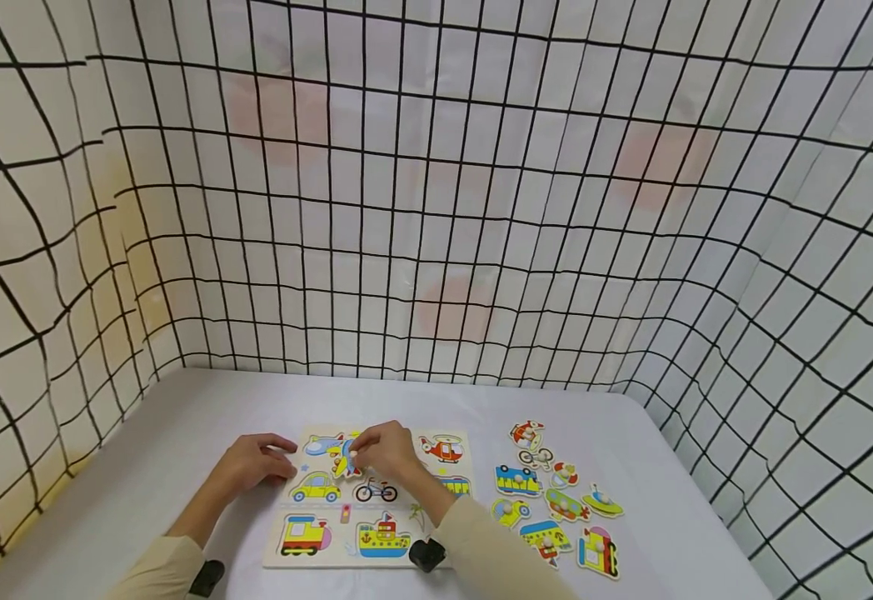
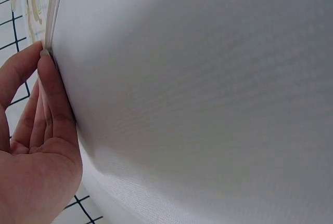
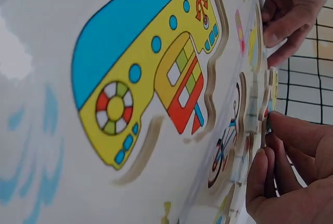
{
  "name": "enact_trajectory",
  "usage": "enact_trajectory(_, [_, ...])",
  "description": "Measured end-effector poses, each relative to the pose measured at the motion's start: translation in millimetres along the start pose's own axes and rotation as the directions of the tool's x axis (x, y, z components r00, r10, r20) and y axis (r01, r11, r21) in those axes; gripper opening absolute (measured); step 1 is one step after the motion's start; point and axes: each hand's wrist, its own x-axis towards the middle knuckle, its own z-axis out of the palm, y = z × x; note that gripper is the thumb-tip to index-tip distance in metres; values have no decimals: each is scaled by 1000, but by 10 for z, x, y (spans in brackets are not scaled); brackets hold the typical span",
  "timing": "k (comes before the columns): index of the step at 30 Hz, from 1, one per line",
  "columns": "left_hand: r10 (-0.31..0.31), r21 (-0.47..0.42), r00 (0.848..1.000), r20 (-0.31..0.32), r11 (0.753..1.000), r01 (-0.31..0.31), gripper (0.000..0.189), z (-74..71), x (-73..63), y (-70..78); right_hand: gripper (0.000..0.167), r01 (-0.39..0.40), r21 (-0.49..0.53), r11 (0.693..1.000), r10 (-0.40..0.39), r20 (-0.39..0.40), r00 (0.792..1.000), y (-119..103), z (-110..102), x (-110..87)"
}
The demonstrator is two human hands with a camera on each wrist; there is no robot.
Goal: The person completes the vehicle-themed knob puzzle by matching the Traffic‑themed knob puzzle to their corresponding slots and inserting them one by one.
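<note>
A wooden peg puzzle board (image 1: 320,507) with printed vehicle pictures lies flat on the table. My right hand (image 1: 390,450) pinches an airplane puzzle piece (image 1: 346,462) above the board's upper part, between the airship and bicycle pictures. In the right wrist view the piece (image 3: 272,91) stands tilted near the board's surface, partly covered by my fingertips. My left hand (image 1: 256,462) is at the board's left edge. Up close in the left wrist view, thumb and finger of that hand (image 2: 44,125) hold the edge of the board.
Several loose puzzle pieces lie right of the board, among them a blue bus (image 1: 517,481), a train (image 1: 598,553), a ship (image 1: 546,537) and a bicycle (image 1: 536,457). A black wire grid (image 1: 429,225) with white cloth behind it surrounds the table (image 1: 204,417).
</note>
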Motion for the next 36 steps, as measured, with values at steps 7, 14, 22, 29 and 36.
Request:
enact_trajectory(7, [-6, -3, 1000, -3, 1000, 6, 43, 20, 7, 17, 7, -36, -27, 999, 35, -21, 999, 20, 73, 7])
enact_trajectory(14, [-5, 2, 1000, -3, 1000, 5, 44, 17, 6, 14, 8, -25, -32, 999, 24, -33, 999, 19, 87, -20])
enact_trajectory(22, [-22, -5, 1000, -3, 1000, 22, 44, 16, 8, 12, 10, -21, -32, 999, 20, -38, 999, 17, 98, -23])
enact_trajectory(29, [-18, -2, 1000, -5, 1000, 18, 45, 7, -12, 16, 17, -29, -14, 1000, 28, -65, 997, 7, 128, -51])
enact_trajectory(36, [-20, -6, 1000, -6, 1000, 20, 45, 3, -7, 14, 20, -24, -9, 1000, 23, -82, 996, 30, 167, -62])
